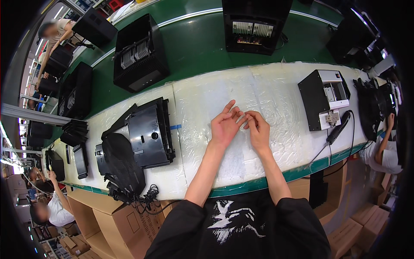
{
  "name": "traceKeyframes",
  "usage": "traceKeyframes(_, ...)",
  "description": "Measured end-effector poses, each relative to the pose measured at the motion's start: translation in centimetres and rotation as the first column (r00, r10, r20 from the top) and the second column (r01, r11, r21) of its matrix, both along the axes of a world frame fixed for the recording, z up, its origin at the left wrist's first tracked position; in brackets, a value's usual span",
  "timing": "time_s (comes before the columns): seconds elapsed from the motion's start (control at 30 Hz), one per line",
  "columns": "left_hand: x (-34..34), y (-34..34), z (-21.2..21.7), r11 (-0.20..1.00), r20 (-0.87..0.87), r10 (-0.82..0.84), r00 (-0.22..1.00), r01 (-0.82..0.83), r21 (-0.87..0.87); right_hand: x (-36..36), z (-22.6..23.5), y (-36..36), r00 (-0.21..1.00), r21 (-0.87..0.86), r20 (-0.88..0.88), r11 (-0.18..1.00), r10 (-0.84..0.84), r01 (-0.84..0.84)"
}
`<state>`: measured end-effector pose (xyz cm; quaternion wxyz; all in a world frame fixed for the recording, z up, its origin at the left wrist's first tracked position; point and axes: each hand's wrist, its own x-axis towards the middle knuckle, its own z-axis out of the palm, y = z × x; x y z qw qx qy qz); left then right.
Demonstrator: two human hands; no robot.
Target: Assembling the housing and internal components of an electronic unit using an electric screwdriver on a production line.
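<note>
both hands over the white padded bench (276,90), fingertips meeting. left hand (225,125) half spread, fingers up; right hand (258,129) curled, pinching something too small to tell. black plastic housing (144,136) lies left of the hands, glossy, ribbed, untouched.

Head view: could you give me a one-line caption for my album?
Left hand and right hand meet fingertip to fingertip over a white padded bench, black housing at left, green conveyor behind.
</note>
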<state>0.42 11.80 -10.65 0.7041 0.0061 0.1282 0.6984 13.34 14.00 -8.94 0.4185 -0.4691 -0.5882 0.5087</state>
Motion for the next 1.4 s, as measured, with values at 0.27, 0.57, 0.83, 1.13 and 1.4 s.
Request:
traceKeyframes(0.27, 0.0, 0.0, 0.1, 1.0, 0.006, 0.004, 1.0, -0.004, 0.016, 0.0, -0.1, 0.0, 1.0, 0.003, -0.027, 1.0, -0.004, 0.004)
traceKeyframes(0.57, 0.1, 0.1, 0.3, 1.0, -0.005, 0.006, 1.0, -0.006, 0.008, 0.0, -0.3, 0.1, 0.999, 0.013, -0.028, 1.0, -0.018, 0.018)
traceKeyframes(0.83, 0.0, 0.0, 0.4, 1.0, 0.003, 0.013, 1.0, -0.013, 0.013, -0.1, -0.1, 0.0, 0.999, 0.015, -0.008, 0.999, -0.044, 0.044)
traceKeyframes(1.13, 0.2, 0.0, 0.8, 0.999, -0.014, 0.02, 1.0, -0.021, -0.04, 0.0, -0.3, 0.1, 0.999, 0.018, -0.014, 0.999, -0.048, 0.048)
traceKeyframes(1.4, 0.2, 0.0, 0.9, 0.999, -0.007, 0.026, 1.0, -0.026, -0.048, -0.1, -0.3, 0.1, 0.999, 0.027, -0.013, 0.999, -0.046, 0.047)
